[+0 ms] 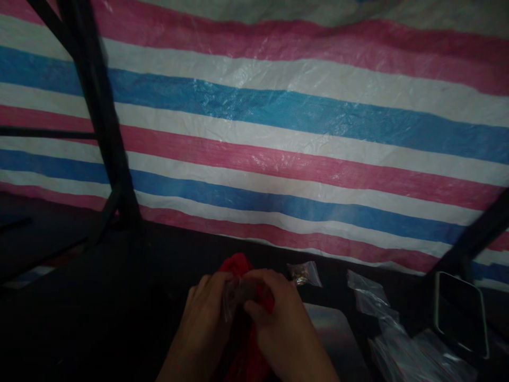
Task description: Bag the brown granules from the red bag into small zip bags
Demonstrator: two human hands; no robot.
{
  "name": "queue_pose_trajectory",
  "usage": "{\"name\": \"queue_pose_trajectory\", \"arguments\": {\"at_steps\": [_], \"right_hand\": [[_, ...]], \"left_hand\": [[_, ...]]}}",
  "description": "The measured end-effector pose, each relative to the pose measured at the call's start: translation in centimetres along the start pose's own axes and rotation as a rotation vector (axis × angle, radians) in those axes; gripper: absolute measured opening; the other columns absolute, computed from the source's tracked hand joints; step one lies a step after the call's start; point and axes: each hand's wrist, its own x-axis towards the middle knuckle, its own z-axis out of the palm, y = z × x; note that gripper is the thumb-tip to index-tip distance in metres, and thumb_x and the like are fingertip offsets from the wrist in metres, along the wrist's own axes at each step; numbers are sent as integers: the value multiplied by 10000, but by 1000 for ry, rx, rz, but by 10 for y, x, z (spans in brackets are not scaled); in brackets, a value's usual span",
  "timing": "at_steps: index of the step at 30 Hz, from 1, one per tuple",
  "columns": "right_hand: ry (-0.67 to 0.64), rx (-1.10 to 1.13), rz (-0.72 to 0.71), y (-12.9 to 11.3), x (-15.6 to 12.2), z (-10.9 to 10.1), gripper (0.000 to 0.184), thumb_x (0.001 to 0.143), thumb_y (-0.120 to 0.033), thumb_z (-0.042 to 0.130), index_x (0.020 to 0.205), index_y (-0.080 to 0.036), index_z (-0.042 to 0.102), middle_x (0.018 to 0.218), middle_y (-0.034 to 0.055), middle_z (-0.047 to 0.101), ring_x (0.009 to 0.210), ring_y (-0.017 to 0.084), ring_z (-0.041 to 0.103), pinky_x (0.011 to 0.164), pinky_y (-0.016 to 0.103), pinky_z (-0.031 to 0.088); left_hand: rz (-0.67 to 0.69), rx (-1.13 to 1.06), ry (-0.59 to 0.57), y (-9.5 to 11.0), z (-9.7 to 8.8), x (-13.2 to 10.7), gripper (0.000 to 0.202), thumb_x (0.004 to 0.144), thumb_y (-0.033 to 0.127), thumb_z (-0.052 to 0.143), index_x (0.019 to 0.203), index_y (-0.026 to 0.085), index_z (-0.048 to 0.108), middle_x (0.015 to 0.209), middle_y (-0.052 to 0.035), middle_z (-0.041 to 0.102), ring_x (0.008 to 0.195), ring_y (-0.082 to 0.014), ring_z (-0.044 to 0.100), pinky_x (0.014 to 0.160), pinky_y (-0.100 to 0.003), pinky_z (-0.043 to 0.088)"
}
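Observation:
A small clear plastic bag (229, 301) is between my two hands, above a bright red fabric-like item (237, 261). My left hand (207, 305) has its fingers closed on the bag's left side. My right hand (284, 305) is curled around the other side, its thumb and fingers drawn in at the bag. Dim light and blur hide the fingertips and whatever is inside. More of the red item shows below and between the wrists. Past my right hand lies a small clear bag with gold-brown bits (303, 273).
A grey, shiny flat panel (334, 323) lies beside my right forearm. Several empty clear zip bags (413, 350) are heaped at the right, near a phone (461, 313). Dark metal posts (107, 138) stand before a striped plastic sheet (278, 148) behind the dark surface.

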Motion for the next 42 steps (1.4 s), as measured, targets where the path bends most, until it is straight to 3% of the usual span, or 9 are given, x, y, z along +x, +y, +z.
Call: {"name": "queue_pose_trajectory", "arguments": {"at_steps": [4, 7, 17, 22, 25, 28, 31, 35, 42], "right_hand": [[-25, -146, -94, -15, -1, 10, 500, 727, 37, 571, 1066, -287, 744, 1151, 27, 736, 1147, 283, 627, 1058, 496, 404], [-20, -163, -176, -20, -1, 15, 516, 747, 41, 558, 1095, -297, 736, 1183, 29, 702, 1126, 266, 630, 1003, 460, 442], [-47, 64, -277, -21, 1, 22, 508, 834, 71, 485, 1090, -281, 747, 1151, 12, 666, 1064, 166, 670, 931, 289, 515], [30, 103, -193, -14, 5, 11, 492, 842, 67, 505, 1108, -266, 749, 1180, 16, 679, 1129, 162, 667, 1003, 263, 486], [14, -74, -76, 0, 6, 8, 491, 795, 65, 521, 1095, -233, 772, 1137, 52, 705, 1083, 217, 674, 973, 330, 482], [-32, -327, 11, 14, 7, 16, 446, 767, 44, 526, 1001, -222, 796, 1093, 78, 738, 1063, 283, 657, 956, 414, 443], [11, -453, 33, 18, 10, 29, 448, 780, 30, 525, 1048, -218, 785, 1138, 84, 755, 1118, 308, 633, 964, 436, 403], [40, -459, 67, 15, 16, 39, 449, 792, 30, 516, 1085, -196, 771, 1149, 93, 775, 1126, 303, 642, 963, 429, 380], [25, -459, 78, 18, 14, 35, 507, 732, 57, 517, 1077, -213, 773, 1112, 84, 799, 1141, 327, 627, 961, 441, 355]], "left_hand": [[-23, -95, 3, -3, -2, 1, 269, 841, 202, 453, 914, 257, 705, 927, -63, 757, 825, -263, 661, 771, -385, 459], [-72, -140, 6, -4, -4, 3, 275, 798, 215, 480, 947, 248, 708, 943, -82, 775, 841, -283, 685, 790, -404, 473], [-227, -269, 10, 4, -11, 2, 220, 799, 350, 510, 914, 261, 676, 917, -83, 760, 855, -310, 696, 789, -429, 498], [-278, -295, 49, 0, -16, 0, 217, 835, 464, 527, 912, 277, 606, 876, -54, 709, 820, -287, 683, 756, -400, 499], [-321, -286, 76, -4, -16, -3, 228, 799, 501, 582, 846, 281, 543, 848, -50, 649, 772, -284, 648, 712, -397, 486], [-352, -311, 58, -10, -14, -7, 195, 744, 425, 613, 839, 272, 541, 869, -69, 654, 758, -285, 654, 694, -395, 480], [-389, -353, 43, -14, -11, -8, 103, 726, 344, 580, 794, 279, 536, 751, -42, 642, 683, -268, 629, 657, -377, 439], [-437, -499, 68, -16, -7, -2, 118, 694, 369, 573, 758, 284, 521, 699, 0, 611, 668, -235, 612, 648, -349, 453], [-542, -812, 130, -26, -11, 9, 269, 628, 480, 645, 744, 250, 565, 710, 35, 598, 684, -188, 611, 666, -317, 525]]}}
